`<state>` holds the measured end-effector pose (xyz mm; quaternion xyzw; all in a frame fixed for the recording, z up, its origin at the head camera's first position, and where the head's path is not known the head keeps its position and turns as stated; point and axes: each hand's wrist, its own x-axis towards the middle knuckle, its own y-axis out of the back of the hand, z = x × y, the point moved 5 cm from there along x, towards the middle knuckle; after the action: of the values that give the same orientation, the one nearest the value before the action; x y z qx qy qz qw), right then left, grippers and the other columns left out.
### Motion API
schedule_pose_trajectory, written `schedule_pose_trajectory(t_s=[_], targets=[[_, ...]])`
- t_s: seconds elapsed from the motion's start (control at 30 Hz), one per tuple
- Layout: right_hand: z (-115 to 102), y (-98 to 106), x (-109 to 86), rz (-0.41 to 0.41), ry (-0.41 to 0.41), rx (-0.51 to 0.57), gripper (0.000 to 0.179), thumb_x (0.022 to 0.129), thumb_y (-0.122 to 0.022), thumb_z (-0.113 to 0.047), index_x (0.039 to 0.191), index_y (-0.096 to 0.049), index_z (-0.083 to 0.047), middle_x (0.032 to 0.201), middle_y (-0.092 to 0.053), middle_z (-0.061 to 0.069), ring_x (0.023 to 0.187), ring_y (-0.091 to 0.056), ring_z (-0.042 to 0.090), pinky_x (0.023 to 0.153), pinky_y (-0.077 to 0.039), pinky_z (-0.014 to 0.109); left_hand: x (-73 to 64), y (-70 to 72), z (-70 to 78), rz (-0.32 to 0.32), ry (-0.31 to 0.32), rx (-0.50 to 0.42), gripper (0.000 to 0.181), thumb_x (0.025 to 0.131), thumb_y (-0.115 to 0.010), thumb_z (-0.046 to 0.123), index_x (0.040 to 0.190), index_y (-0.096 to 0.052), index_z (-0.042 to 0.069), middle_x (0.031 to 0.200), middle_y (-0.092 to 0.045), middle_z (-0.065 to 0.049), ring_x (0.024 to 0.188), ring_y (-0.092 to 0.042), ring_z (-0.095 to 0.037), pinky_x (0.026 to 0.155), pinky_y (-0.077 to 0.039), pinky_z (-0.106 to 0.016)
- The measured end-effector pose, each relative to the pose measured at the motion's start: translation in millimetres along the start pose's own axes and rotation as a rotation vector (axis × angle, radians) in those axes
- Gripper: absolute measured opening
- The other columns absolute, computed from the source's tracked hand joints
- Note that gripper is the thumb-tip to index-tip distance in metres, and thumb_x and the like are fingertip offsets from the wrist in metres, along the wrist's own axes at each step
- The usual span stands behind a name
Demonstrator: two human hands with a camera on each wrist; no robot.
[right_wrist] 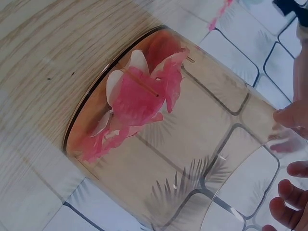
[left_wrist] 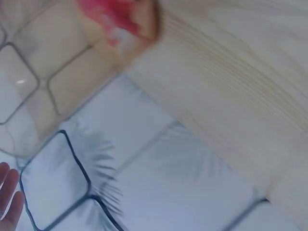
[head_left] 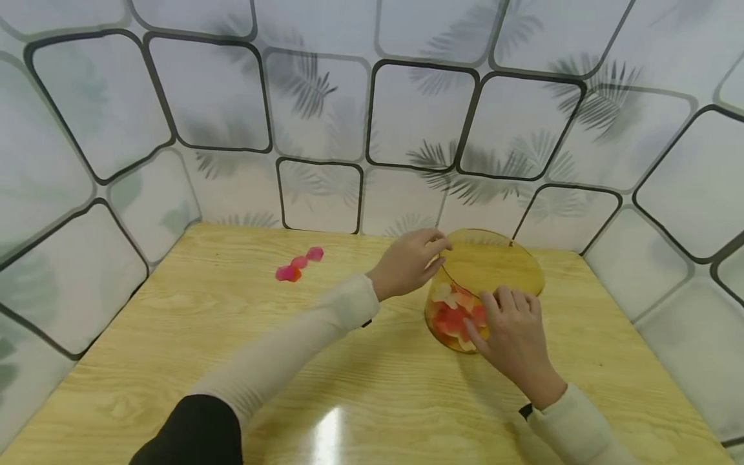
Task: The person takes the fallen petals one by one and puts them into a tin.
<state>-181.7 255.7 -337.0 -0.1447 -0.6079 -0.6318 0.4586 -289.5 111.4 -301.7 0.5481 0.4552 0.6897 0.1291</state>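
An amber glass jar (head_left: 494,265) stands on the wooden table (head_left: 232,361), right of centre, with pink and white petals (head_left: 456,315) at its bottom. My left hand (head_left: 437,250) pinches the jar's rim on its left side. Low on the near side, my right hand (head_left: 489,318) holds the jar wall with thumb and fingers curved round it. The right wrist view shows the petals (right_wrist: 139,96) through the jar (right_wrist: 207,159), with fingertips (right_wrist: 288,169) at the right edge. In the blurred left wrist view the jar (left_wrist: 57,82) and its petals (left_wrist: 115,19) sit at the top left.
A few loose pink and red petals (head_left: 298,266) lie on the table to the left of the jar. Patterned white panels (head_left: 325,129) wall the table in at the back and both sides. The near half of the tabletop is bare wood.
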Motion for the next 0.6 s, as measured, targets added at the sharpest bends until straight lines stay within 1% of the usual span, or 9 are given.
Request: schedule_pose_trajectory(t_s=[0.07,0.1,0.13,0.2,0.27,0.33,0.4,0.5,0.6], targets=[[-0.3,0.4,-0.1,0.002,-0.005,0.004,0.042,0.081,-0.051,-0.04,0.09,-0.053,0.0,0.075,-0.048,0.015,0.068,-0.047,0.035,0.067,-0.037,0.05,-15.4,6.9,-10.1,0.003,-0.029,0.076,0.021,0.091,-0.06,0.018,0.11,-0.064,0.011,0.111,-0.062,-0.006,0.099,-0.062,-0.019,0.089,-0.05,-0.032],[-0.5,0.4,-0.1,0.001,-0.006,0.006,0.042,0.082,-0.049,-0.041,0.09,-0.053,0.0,0.075,-0.047,0.015,0.068,-0.047,0.035,0.067,-0.037,0.05,-23.5,9.5,-16.7,-0.013,-0.032,0.11,0.022,0.09,-0.061,0.017,0.111,-0.063,0.01,0.111,-0.062,-0.007,0.099,-0.062,-0.021,0.089,-0.05,-0.034],[-0.8,0.5,-0.1,-0.001,-0.008,0.008,0.043,0.083,-0.047,-0.042,0.089,-0.053,0.0,0.075,-0.047,0.015,0.068,-0.047,0.035,0.067,-0.037,0.05,-32.0,12.2,-23.6,-0.039,-0.031,0.142,0.023,0.09,-0.061,0.017,0.111,-0.063,0.01,0.111,-0.062,-0.008,0.1,-0.063,-0.022,0.089,-0.05,-0.035],[-1.4,0.3,-0.2,-0.003,-0.009,0.007,0.044,0.086,-0.044,-0.043,0.089,-0.053,0.0,0.075,-0.047,0.015,0.068,-0.046,0.035,0.067,-0.037,0.05,-50.1,14.9,-41.7,-0.141,-0.002,0.186,0.024,0.089,-0.062,0.018,0.111,-0.063,0.009,0.11,-0.062,-0.009,0.1,-0.062,-0.024,0.09,-0.05,-0.037],[-1.5,0.4,-0.1,0.0,-0.008,0.005,0.046,0.088,-0.041,-0.045,0.088,-0.053,0.0,0.074,-0.047,0.015,0.067,-0.046,0.035,0.066,-0.037,0.05,-69.2,16.0,-64.2,-0.29,0.059,0.208,0.026,0.089,-0.063,0.02,0.113,-0.061,0.009,0.111,-0.062,-0.009,0.101,-0.061,-0.025,0.09,-0.05,-0.039],[-1.4,0.6,0.1,0.004,-0.01,0.003,0.048,0.09,-0.038,-0.046,0.088,-0.052,0.0,0.074,-0.047,0.014,0.067,-0.046,0.035,0.066,-0.037,0.05,-88.9,16.8,-90.1,-0.436,0.14,0.207,0.028,0.09,-0.063,0.02,0.115,-0.06,0.009,0.11,-0.061,-0.01,0.099,-0.061,-0.026,0.088,-0.05,-0.04],[-0.9,0.3,-0.1,0.003,-0.013,0.004,0.05,0.092,-0.035,-0.048,0.088,-0.052,0.0,0.074,-0.047,0.014,0.067,-0.046,0.035,0.066,-0.036,0.05,-108.4,19.6,-116.2,-0.547,0.234,0.189,0.029,0.089,-0.063,0.018,0.116,-0.059,0.008,0.107,-0.061,-0.011,0.095,-0.061,-0.026,0.084,-0.051,-0.041],[0.3,-0.2,-0.5,-0.006,-0.018,0.005,0.053,0.093,-0.033,-0.049,0.088,-0.052,-0.001,0.074,-0.047,0.014,0.068,-0.046,0.035,0.067,-0.036,0.05,-134.8,23.5,-151.3,-0.613,0.336,0.159,0.029,0.088,-0.063,0.013,0.116,-0.06,0.004,0.102,-0.062,-0.013,0.088,-0.062,-0.028,0.078,-0.052,-0.042],[0.8,-1.3,-1.3,-0.025,-0.023,0.0,0.055,0.094,-0.031,-0.051,0.088,-0.052,-0.001,0.075,-0.047,0.014,0.069,-0.047,0.035,0.068,-0.036,0.051,-158.3,23.3,-177.4,-0.634,0.376,0.128,0.024,0.086,-0.062,0.009,0.109,-0.062,0.003,0.096,-0.063,-0.015,0.081,-0.062,-0.029,0.072,-0.052,-0.042]])
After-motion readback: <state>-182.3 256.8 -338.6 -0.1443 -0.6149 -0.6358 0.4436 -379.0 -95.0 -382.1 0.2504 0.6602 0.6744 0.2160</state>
